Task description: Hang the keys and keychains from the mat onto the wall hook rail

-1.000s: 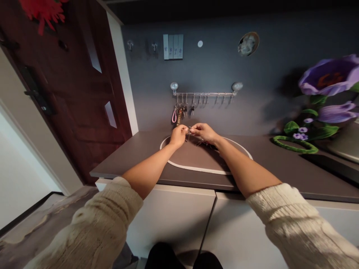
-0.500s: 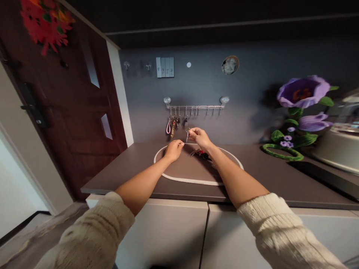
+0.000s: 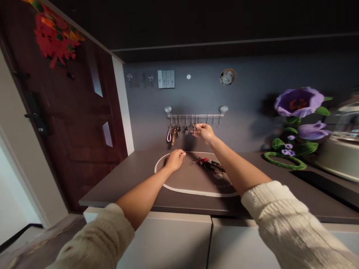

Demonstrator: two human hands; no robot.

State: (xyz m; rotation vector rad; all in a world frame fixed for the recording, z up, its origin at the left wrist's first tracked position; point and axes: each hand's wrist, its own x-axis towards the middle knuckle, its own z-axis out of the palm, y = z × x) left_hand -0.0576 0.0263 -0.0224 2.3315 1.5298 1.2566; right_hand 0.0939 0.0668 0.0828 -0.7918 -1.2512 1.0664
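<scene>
My right hand (image 3: 205, 133) is raised to the hook rail (image 3: 196, 116), pinching a key (image 3: 195, 129) by its ring just below the hooks. Whether the ring touches a hook is too small to tell. My left hand (image 3: 175, 160) hovers over the left part of the brown mat (image 3: 179, 183), fingers curled in, with nothing showing in it. Left of my right hand, a pink strap (image 3: 169, 135), a brown-gold key fob (image 3: 174, 137) and small keys (image 3: 186, 129) hang from the rail. On the mat lies a bunch of keys (image 3: 209, 163) with a red piece.
A purple flower ornament (image 3: 298, 104) with a green base ring stands on the counter at right, next to a pale domed appliance (image 3: 340, 149). A dark slab (image 3: 322, 185) lies before them. The dark red door (image 3: 84, 149) is at left. A dark cabinet (image 3: 213, 22) overhangs the counter.
My right hand has lifted the key from above the mat up to the rail, slightly to the right. My left hand stays near the mat, now apart from the key. The view has tilted up.
</scene>
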